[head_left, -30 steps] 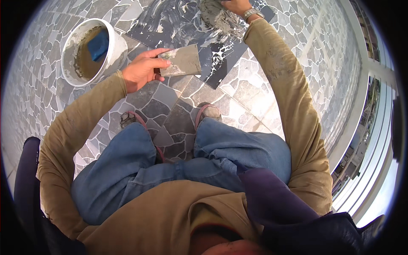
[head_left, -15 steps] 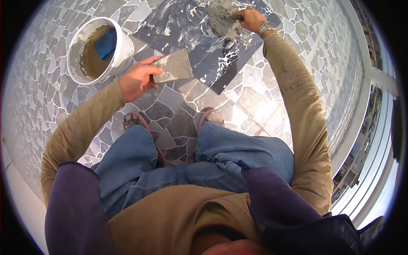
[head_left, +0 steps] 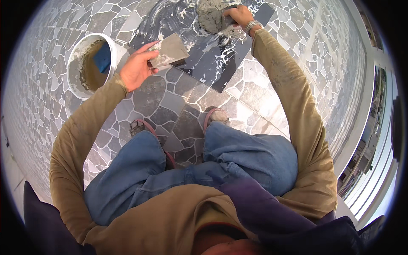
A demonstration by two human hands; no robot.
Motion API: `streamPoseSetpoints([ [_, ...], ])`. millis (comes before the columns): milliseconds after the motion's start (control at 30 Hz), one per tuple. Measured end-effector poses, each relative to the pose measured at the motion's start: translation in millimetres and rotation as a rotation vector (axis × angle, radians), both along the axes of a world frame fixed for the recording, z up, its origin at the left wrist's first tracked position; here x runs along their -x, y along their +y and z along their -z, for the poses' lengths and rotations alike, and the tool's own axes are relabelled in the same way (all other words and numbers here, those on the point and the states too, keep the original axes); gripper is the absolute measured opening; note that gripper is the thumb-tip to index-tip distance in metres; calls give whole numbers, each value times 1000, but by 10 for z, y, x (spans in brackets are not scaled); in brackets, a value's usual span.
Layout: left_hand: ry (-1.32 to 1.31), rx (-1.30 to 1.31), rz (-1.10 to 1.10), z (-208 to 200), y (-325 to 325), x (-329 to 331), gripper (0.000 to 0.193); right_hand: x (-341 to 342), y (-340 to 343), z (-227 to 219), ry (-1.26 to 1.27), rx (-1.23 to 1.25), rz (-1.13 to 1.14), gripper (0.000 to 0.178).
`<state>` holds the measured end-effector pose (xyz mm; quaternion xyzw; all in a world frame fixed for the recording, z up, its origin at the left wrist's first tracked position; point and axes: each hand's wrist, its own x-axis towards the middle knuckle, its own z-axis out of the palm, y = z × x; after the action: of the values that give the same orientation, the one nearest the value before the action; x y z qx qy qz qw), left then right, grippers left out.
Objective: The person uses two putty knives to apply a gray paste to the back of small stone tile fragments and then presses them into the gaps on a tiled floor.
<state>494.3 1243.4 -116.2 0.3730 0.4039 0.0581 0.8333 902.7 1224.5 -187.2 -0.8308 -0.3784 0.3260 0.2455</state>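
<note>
My left hand [head_left: 137, 68] is closed around a wide scraper with a flat, mortar-smeared grey blade [head_left: 170, 50], held tilted above the near left edge of a dark board [head_left: 204, 70]. At the board's far side my right hand [head_left: 240, 16] grips a trowel [head_left: 229, 12]; the fingers hide its handle. The trowel's blade meets a lump of wet grey mortar [head_left: 209, 17], which covers part of it. White and grey smears streak the board. A watch [head_left: 251, 26] is on my right wrist.
Left of my left hand stands a white bucket [head_left: 72, 78] holding murky brown water and a blue sponge [head_left: 102, 58]. The floor [head_left: 170, 95] is irregular stone-pattern tile with pale joints. My sandaled feet [head_left: 216, 115] are just short of the board. A pale ledge [head_left: 361, 110] runs along the right.
My right hand has shifted left and slightly up, and the mortar is now heaped more thickly by the trowel. My left hand has raised the scraper up and left over the board's edge.
</note>
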Motion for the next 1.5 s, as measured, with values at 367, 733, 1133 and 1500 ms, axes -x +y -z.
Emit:
streamPoseSetpoints([
  [367,-46,-105,-104,-31,328,-505,47,-232,-74,-421,690,-208,143,28],
  [733,-419,-27,-149,-840,418,-931,40,505,-410,-1777,710,-1078,-196,44],
  [1133,-551,-40,-236,-1014,225,-727,42,869,-662,-1835,-103,-1032,-531,44],
  [1500,-538,-60,-293,-1052,104,-551,45,917,-567,-1705,-314,-1019,-471,50],
])
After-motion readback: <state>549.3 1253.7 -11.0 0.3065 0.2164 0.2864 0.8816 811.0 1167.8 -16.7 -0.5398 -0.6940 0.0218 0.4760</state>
